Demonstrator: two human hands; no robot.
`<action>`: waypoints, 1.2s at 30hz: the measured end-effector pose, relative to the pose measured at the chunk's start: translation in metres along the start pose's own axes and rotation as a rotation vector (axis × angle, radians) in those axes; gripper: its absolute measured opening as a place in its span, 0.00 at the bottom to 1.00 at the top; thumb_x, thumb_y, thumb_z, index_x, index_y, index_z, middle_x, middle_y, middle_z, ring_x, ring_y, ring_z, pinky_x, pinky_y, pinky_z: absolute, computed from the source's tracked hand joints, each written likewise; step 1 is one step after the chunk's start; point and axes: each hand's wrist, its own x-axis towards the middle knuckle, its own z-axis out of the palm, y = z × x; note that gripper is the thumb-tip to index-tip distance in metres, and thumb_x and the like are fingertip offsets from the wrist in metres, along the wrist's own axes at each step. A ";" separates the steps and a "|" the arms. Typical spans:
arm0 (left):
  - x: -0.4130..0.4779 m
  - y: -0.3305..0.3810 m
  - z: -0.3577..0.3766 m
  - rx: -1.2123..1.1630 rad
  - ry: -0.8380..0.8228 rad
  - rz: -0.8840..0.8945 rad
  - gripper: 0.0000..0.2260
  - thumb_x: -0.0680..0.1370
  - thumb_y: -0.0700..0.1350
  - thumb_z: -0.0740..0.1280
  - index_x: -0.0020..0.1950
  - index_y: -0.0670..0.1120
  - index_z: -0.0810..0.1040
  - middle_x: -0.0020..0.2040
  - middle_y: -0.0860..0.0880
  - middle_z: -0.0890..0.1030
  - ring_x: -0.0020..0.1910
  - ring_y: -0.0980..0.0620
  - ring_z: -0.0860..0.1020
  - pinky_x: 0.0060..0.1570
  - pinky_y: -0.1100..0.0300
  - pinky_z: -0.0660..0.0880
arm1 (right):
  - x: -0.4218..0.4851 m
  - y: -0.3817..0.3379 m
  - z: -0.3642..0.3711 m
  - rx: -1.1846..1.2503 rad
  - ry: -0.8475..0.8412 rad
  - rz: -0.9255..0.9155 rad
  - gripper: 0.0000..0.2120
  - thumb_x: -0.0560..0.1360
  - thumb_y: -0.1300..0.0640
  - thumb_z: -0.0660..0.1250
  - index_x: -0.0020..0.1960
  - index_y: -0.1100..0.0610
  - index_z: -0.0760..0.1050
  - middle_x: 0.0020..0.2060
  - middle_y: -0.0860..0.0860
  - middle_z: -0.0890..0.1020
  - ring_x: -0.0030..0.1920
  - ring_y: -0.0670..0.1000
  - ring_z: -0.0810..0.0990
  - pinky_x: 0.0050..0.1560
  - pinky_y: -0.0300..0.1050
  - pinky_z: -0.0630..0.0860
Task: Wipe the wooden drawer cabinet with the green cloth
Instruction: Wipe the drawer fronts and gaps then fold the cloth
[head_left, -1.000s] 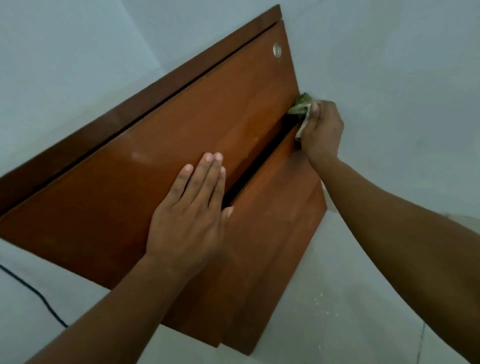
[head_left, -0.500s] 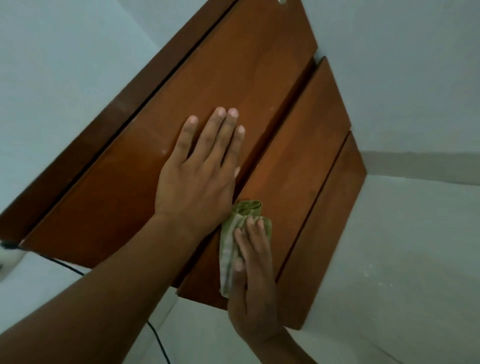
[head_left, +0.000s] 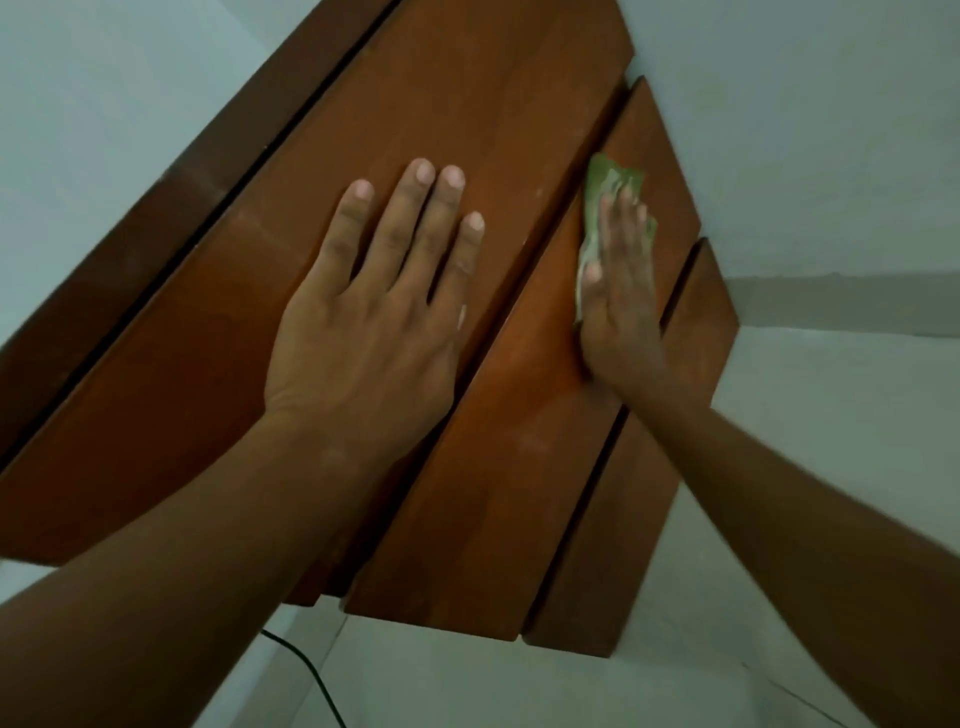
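**Two hands on a wooden drawer cabinet, one pressing a green cloth to it**

Seen from above, looking steeply down the front of a reddish-brown wooden drawer cabinet (head_left: 467, 104) that stands against a pale wall (head_left: 805, 104). Three drawer fronts step downward, with dark gaps between them.

The left hand (head_left: 363, 332) lies flat on the top drawer front (head_left: 208, 389). Its fingers (head_left: 410, 218) are straight, slightly spread and hold nothing.

The right hand (head_left: 618, 312) lies flat on the middle drawer front (head_left: 493, 467), near its far end, with the green cloth (head_left: 605, 179) trapped between palm and wood. Its fingers (head_left: 621, 223) are stretched out over the cloth, not curled round it, pressing it against the panel. The cloth is bunched. A crumpled corner pokes out beyond the fingertips, a pale strip shows along the thumb side, and a small edge peeks out on the little-finger side. The thumb rests on top of the cloth. The cloth's left edge lies just beside the gap between the top and middle drawers.

The lowest drawer front (head_left: 623, 545) is untouched. Below the cabinet, a thin black cable (head_left: 310, 667) runs across the pale floor (head_left: 519, 686).
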 end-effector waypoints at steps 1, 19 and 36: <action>0.000 0.000 0.000 0.003 -0.001 0.002 0.29 0.83 0.52 0.31 0.82 0.42 0.35 0.83 0.38 0.36 0.82 0.40 0.36 0.80 0.41 0.39 | 0.017 0.013 -0.003 -0.008 0.017 0.045 0.25 0.86 0.55 0.47 0.81 0.61 0.53 0.81 0.59 0.55 0.82 0.58 0.51 0.82 0.56 0.47; -0.036 0.010 0.006 -0.055 -0.006 0.048 0.28 0.85 0.52 0.32 0.83 0.41 0.37 0.83 0.38 0.38 0.82 0.41 0.38 0.80 0.42 0.40 | -0.177 -0.127 -0.015 0.218 0.049 0.224 0.18 0.82 0.57 0.59 0.71 0.54 0.72 0.65 0.53 0.76 0.64 0.52 0.75 0.62 0.54 0.75; -0.047 0.016 0.014 -0.062 0.027 0.082 0.31 0.84 0.56 0.34 0.82 0.38 0.35 0.83 0.37 0.37 0.82 0.40 0.37 0.80 0.42 0.37 | -0.068 0.005 -0.003 -0.015 -0.055 0.501 0.27 0.86 0.45 0.41 0.82 0.49 0.40 0.82 0.48 0.42 0.82 0.49 0.40 0.80 0.62 0.39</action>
